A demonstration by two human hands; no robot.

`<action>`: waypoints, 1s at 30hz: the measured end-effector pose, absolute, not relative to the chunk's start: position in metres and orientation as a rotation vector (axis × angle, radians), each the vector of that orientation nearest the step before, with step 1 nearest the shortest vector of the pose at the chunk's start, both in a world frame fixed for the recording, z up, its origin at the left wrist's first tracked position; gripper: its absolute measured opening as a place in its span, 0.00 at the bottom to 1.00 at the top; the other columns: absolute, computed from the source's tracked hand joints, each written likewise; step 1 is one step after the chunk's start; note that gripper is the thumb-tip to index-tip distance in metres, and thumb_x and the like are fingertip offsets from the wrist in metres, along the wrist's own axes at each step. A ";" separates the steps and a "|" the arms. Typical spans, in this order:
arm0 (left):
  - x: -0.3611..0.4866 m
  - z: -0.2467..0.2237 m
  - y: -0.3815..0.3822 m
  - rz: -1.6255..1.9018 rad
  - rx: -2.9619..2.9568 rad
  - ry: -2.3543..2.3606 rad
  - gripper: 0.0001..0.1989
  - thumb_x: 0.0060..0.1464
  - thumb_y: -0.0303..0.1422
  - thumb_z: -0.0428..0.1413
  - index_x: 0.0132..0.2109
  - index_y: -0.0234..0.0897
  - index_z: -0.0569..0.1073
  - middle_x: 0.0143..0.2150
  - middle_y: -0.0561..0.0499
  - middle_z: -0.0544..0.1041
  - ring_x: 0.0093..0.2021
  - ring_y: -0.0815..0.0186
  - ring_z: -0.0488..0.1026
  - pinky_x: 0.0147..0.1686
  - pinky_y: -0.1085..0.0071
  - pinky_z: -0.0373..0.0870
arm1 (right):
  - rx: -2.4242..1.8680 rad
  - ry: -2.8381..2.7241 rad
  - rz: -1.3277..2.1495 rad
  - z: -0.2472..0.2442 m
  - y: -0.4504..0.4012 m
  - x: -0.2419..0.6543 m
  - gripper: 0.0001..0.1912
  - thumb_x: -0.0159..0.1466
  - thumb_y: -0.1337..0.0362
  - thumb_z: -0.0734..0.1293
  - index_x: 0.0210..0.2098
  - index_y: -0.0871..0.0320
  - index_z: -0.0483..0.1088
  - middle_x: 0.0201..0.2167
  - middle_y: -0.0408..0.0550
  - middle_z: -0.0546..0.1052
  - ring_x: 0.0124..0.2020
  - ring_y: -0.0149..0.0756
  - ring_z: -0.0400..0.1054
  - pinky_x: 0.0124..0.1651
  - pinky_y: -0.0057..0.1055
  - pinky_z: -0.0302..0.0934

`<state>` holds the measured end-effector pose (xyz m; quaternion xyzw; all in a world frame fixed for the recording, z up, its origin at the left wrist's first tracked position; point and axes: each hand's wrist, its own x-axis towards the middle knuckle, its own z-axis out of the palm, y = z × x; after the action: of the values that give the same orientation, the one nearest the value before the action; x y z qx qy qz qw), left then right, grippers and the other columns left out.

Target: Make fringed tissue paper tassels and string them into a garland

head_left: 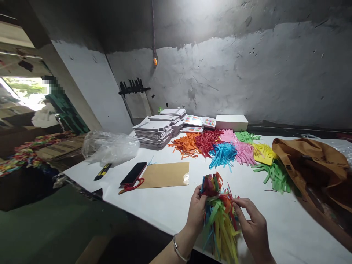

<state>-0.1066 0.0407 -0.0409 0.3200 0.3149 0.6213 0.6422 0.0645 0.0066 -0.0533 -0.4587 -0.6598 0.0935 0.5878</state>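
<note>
A multicoloured bunch of tissue-paper tassels (220, 223) hangs between my hands over the table's front edge, its yellow and green strips pointing down. My left hand (198, 207) is closed round the bunch near its folded, looped top. With thumb and forefinger my right hand (250, 220) pinches at the red and orange strips on the right side of the bunch. Beyond my hands lie piles of cut fringe: orange (185, 146), red (207, 143), blue (223, 154), pink (245, 153), yellow (262, 152) and green (275, 176).
A brown paper sheet (166, 175) lies left of my hands, beside a phone (134, 173) with a red cord. Farther left are a yellow-black utility knife (103, 171) and a clear plastic bag (112, 148). Stacked white packets (154, 134) and a white box (231, 123) stand behind; a brown bag (310, 161) sits right.
</note>
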 end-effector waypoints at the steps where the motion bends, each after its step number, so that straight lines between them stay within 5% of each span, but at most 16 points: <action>1: -0.106 -0.041 0.041 1.415 0.732 0.717 0.17 0.54 0.38 0.64 0.47 0.36 0.73 0.43 0.46 0.81 0.42 0.60 0.79 0.45 0.66 0.73 | -1.063 -1.542 0.219 -0.053 0.007 0.064 0.06 0.68 0.64 0.66 0.42 0.52 0.75 0.38 0.46 0.77 0.41 0.39 0.73 0.44 0.34 0.69; 8: -0.102 -0.040 0.036 1.411 0.857 0.821 0.15 0.51 0.34 0.63 0.47 0.36 0.75 0.44 0.46 0.80 0.44 0.59 0.77 0.47 0.65 0.71 | -0.935 -1.789 0.135 -0.035 0.024 0.045 0.22 0.69 0.68 0.62 0.61 0.47 0.67 0.43 0.49 0.75 0.43 0.40 0.70 0.44 0.38 0.67; 16: -0.096 -0.051 0.033 1.369 0.946 0.849 0.09 0.53 0.31 0.60 0.42 0.38 0.75 0.39 0.51 0.78 0.39 0.65 0.73 0.43 0.71 0.69 | -1.099 -1.701 0.200 -0.023 0.051 0.033 0.09 0.68 0.66 0.63 0.45 0.55 0.72 0.38 0.47 0.79 0.37 0.40 0.71 0.40 0.36 0.66; 26: -0.101 -0.040 0.040 1.362 0.777 0.851 0.18 0.49 0.37 0.65 0.45 0.35 0.74 0.41 0.46 0.81 0.39 0.61 0.77 0.42 0.67 0.72 | -1.098 -1.623 0.278 -0.030 0.044 0.052 0.07 0.69 0.66 0.63 0.46 0.55 0.69 0.32 0.43 0.74 0.31 0.34 0.69 0.35 0.29 0.65; 30: -0.101 -0.037 0.041 1.363 0.768 0.836 0.17 0.50 0.37 0.65 0.45 0.35 0.73 0.40 0.47 0.81 0.38 0.63 0.77 0.41 0.69 0.72 | -0.983 -1.765 0.236 -0.035 0.036 0.056 0.08 0.69 0.67 0.62 0.43 0.53 0.73 0.35 0.47 0.74 0.37 0.37 0.68 0.38 0.31 0.63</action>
<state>-0.1008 0.0411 -0.0365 0.3357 0.3654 0.5955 0.6319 0.0563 0.0362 -0.0347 -0.4112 -0.7381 0.0986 0.5257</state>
